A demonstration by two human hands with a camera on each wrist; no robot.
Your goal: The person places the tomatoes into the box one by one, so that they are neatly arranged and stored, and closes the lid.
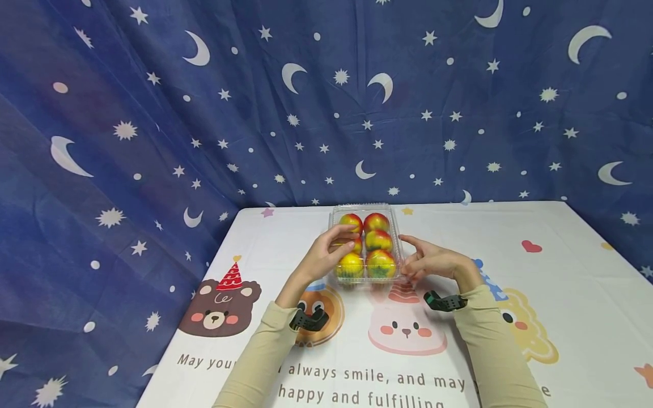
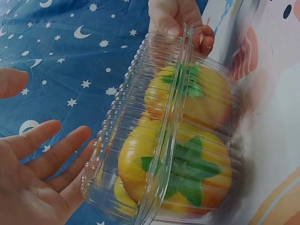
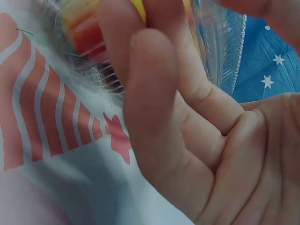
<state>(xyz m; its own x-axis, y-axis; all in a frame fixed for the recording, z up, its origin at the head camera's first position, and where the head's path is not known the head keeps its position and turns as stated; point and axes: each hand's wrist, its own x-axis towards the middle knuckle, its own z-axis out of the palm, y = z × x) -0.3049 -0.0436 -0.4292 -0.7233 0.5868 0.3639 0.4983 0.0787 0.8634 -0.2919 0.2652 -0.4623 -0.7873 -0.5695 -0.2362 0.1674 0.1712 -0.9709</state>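
A clear plastic clamshell box [image 1: 398, 226] lies on the table, its ridged lid over the base. Through the plastic show several round red-and-yellow fruits [image 1: 378, 241], and in the left wrist view two have green star-shaped leaves [image 2: 192, 171]. My left hand [image 1: 326, 252] is over the left side of the box, fingers spread and relaxed, holding nothing. At the near right corner, my right hand [image 1: 433, 262] pinches the box's rim, thumb above and other fingers curled below, as the left wrist view shows. Its index finger reaches along the right side.
A white tablecloth [image 1: 561, 272] printed with cartoon animals and lettering covers the table. Behind and to the left hangs a blue curtain [image 1: 326, 113] with moons and stars. Each wrist carries a small black camera mount [image 1: 309, 320].
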